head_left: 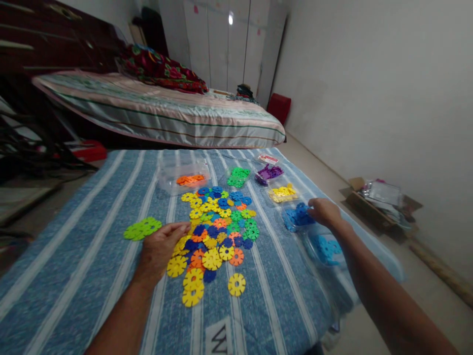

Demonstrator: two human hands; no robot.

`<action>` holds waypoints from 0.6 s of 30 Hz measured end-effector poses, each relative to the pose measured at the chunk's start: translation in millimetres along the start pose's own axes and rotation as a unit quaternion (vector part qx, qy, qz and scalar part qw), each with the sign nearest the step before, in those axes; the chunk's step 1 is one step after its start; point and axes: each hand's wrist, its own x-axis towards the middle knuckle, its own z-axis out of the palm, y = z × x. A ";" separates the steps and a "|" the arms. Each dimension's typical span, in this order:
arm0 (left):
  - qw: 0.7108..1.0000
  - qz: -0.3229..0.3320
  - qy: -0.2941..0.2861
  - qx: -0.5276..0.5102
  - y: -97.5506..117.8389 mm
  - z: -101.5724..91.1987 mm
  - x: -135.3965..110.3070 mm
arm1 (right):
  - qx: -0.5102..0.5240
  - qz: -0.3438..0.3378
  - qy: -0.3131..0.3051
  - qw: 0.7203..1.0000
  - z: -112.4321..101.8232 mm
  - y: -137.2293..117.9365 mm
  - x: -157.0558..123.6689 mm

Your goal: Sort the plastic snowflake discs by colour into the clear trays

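Observation:
A loose pile of notched plastic discs [212,259] in yellow, orange, blue and green covers the middle of the table. My left hand [162,246] is at the pile's left edge, thumb and fingertips pressed together beside yellow discs; what they hold, if anything, is hidden. A small group of lime-green discs [142,228] lies just left of that hand. My right hand [325,211] reaches over a clear tub of blue discs [295,217]. Its fingers are closed at the tub's right side, and their contents do not show.
Clear tubs hold orange discs [191,180], green discs [238,176], purple discs [269,172], yellow discs [284,193] and light-blue discs [328,249]. A striped cloth [92,236] covers the table. Beyond is a bed [177,118]; a cardboard box [380,204] sits on the floor at right.

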 end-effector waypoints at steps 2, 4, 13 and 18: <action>1.000 0.002 0.001 0.003 0.8 0.3 -0.4 | -0.024 -0.010 -0.025 0.999 6.8 3.0 11.2; 1.000 0.000 0.003 0.005 0.6 0.5 -0.3 | -0.031 -0.010 -0.036 0.999 11.8 1.0 18.0; 1.000 -0.005 -0.002 -0.006 0.3 0.9 -0.2 | -0.013 0.011 -0.036 0.999 22.5 -8.5 28.2; 1.000 -0.004 -0.002 -0.017 0.5 1.6 -0.7 | -0.017 0.010 -0.020 1.000 22.4 -4.1 24.0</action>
